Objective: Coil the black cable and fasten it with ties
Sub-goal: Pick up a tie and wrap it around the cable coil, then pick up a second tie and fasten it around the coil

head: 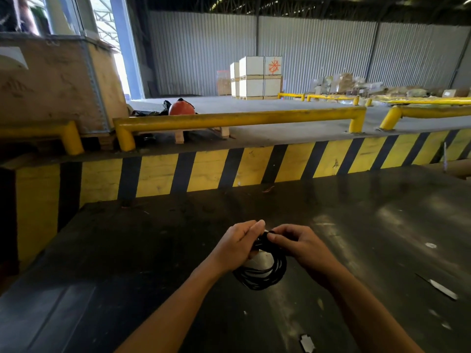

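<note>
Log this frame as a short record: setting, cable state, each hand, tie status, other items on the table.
setting: warehouse, dark table before a yellow-black striped barrier
cable: black cable coiled in loops, hanging from both hands
left hand: grip closed on top of coil
right hand: fingers pinching same spot
tie: small white bit at fingertips, fastening unclear
other: white scraps, blade-like strip

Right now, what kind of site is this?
Likely a warehouse loading dock: corrugated metal walls, stacked crates on pallets, yellow guard rails above a hazard-striped edge.
</note>
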Action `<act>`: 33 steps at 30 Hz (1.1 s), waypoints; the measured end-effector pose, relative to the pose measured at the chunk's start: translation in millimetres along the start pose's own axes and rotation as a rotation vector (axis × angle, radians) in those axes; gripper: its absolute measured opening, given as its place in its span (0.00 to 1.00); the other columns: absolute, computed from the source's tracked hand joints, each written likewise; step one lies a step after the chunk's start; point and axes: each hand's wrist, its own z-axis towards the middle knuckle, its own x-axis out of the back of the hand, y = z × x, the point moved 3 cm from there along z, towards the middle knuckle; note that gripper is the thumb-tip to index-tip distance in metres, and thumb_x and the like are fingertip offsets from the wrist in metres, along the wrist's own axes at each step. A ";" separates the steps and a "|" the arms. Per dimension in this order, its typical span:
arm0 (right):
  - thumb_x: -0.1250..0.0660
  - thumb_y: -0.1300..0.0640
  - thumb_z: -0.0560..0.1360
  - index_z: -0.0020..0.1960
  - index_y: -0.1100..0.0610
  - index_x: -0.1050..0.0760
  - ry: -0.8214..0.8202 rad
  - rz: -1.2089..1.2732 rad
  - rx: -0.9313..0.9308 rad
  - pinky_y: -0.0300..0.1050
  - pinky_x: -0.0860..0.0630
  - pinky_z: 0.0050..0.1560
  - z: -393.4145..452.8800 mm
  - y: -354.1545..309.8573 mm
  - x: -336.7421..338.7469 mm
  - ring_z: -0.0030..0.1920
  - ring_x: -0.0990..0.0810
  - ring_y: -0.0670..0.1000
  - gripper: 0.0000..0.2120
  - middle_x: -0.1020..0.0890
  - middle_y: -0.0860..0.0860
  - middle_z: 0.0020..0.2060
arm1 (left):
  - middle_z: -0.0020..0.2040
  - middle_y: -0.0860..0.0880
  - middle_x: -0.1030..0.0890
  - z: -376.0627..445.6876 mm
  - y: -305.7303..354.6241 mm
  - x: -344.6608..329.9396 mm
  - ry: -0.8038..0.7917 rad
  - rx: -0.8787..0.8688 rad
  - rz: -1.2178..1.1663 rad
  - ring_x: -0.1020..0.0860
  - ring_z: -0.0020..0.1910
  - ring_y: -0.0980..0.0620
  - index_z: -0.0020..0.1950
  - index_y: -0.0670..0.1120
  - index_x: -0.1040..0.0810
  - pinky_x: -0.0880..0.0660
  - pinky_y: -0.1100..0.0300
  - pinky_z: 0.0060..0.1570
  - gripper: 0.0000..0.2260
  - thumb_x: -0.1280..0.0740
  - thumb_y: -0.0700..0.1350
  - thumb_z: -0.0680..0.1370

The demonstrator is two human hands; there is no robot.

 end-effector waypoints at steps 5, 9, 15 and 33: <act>0.32 0.58 0.74 0.41 0.57 0.17 0.133 0.042 -0.035 0.45 0.22 0.44 -8.3 26.6 18.0 0.41 0.18 0.53 0.06 0.15 0.57 0.38 | 0.40 0.46 0.20 -3.0 -27.0 -21.7 0.009 0.141 -0.114 0.20 0.37 0.55 0.49 0.45 0.24 0.22 0.62 0.40 0.11 0.39 0.52 0.78; 0.32 0.58 0.74 0.43 0.62 0.19 0.286 0.275 -0.200 0.43 0.24 0.41 -15.0 58.6 32.9 0.40 0.19 0.52 0.08 0.17 0.56 0.37 | 0.53 0.46 0.19 -18.8 -67.0 -51.6 0.042 0.384 -0.447 0.19 0.51 0.50 0.60 0.46 0.25 0.21 0.57 0.49 0.18 0.28 0.44 0.72; 0.35 0.59 0.76 0.47 0.65 0.21 0.320 0.417 -0.505 0.43 0.26 0.39 -35.8 143.5 45.0 0.41 0.22 0.53 0.09 0.19 0.58 0.41 | 0.58 0.41 0.22 -34.5 -114.6 -95.0 0.205 0.707 -0.681 0.20 0.53 0.43 0.61 0.42 0.26 0.20 0.50 0.48 0.16 0.31 0.37 0.74; 0.33 0.53 0.74 0.45 0.52 0.20 -0.031 -0.535 -0.663 0.42 0.28 0.38 -63.4 304.0 45.5 0.37 0.23 0.45 0.04 0.19 0.51 0.40 | 0.55 0.43 0.22 -94.1 -153.1 -112.8 0.482 0.856 -0.442 0.20 0.49 0.47 0.62 0.49 0.23 0.20 0.52 0.53 0.19 0.34 0.33 0.75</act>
